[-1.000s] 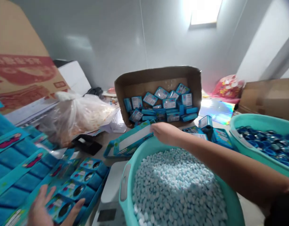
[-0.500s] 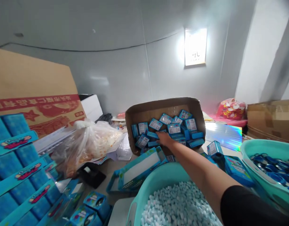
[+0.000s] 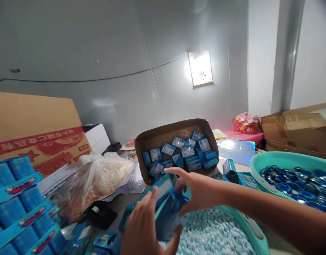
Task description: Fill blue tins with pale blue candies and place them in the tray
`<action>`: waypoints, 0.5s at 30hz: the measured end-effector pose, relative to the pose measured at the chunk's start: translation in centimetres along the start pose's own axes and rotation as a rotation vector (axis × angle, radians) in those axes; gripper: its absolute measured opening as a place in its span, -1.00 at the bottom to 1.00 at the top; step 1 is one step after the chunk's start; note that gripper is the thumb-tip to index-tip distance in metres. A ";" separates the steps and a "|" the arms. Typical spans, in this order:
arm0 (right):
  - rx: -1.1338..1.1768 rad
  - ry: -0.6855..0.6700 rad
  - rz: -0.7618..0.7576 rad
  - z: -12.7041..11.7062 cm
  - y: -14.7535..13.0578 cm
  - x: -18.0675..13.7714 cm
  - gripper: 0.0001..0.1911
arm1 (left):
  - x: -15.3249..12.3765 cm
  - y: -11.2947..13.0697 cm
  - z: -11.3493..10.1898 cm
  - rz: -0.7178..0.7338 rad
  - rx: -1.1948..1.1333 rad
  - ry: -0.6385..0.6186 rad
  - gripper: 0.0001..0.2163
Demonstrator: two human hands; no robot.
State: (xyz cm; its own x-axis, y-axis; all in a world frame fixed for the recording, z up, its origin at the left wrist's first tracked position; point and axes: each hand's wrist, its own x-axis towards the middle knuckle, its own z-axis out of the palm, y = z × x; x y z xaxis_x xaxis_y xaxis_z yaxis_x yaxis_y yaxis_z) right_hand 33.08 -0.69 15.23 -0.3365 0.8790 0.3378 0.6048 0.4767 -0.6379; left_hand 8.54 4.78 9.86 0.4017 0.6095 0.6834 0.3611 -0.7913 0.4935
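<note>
A small blue carton box (image 3: 166,217), blurred by motion, is between my two hands over a teal basin (image 3: 254,230) of white and pale blue candy pieces (image 3: 210,230). My left hand (image 3: 141,221) wraps round its near left side, thumb and fingers apart across it. On its upper right end is my right hand (image 3: 197,187), thumb below and fingers curled, with the index finger stretched out. Behind the hands a brown cardboard carton (image 3: 165,132) is tipped toward me, with many similar blue boxes (image 3: 188,151) in it. A blue display tray (image 3: 163,189) lies partly hidden behind my left hand.
A second teal basin (image 3: 258,159) with shiny blue lids stands at the right. Stacked blue packs (image 3: 11,202) rise at the left, before a large printed carton (image 3: 32,113). A tied clear bag (image 3: 104,173) and a black tape dispenser (image 3: 99,216) lie left of centre.
My right hand has come back from the brown carton to above the candy basin. My left hand has come into view, and a blue box is between both hands. The view has shifted.
</note>
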 end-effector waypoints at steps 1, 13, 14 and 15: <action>0.000 -0.010 -0.026 0.7 -0.9 -0.9 0.07 | 0.6 0.7 0.6 -0.037 -0.047 -0.101 -0.32; -0.098 -0.170 0.669 5.6 9.0 -3.0 -0.77 | -0.8 -2.8 5.3 -0.595 -0.441 -0.289 -0.45; -0.105 -0.210 0.653 6.1 8.9 -2.9 -0.76 | -0.9 -2.9 5.3 -0.597 -0.436 -0.265 -0.47; -0.108 -0.246 0.636 6.7 8.7 -2.7 -0.73 | -1.0 -2.9 5.4 -0.610 -0.431 -0.231 -0.49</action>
State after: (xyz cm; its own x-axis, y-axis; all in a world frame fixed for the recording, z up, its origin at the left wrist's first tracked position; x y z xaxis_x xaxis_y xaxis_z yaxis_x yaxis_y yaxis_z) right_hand 34.41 1.06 4.11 -0.0386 0.9664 -0.2543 0.8033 -0.1214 -0.5830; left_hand 11.60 6.76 4.84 0.4191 0.9003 0.1179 0.2344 -0.2327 0.9439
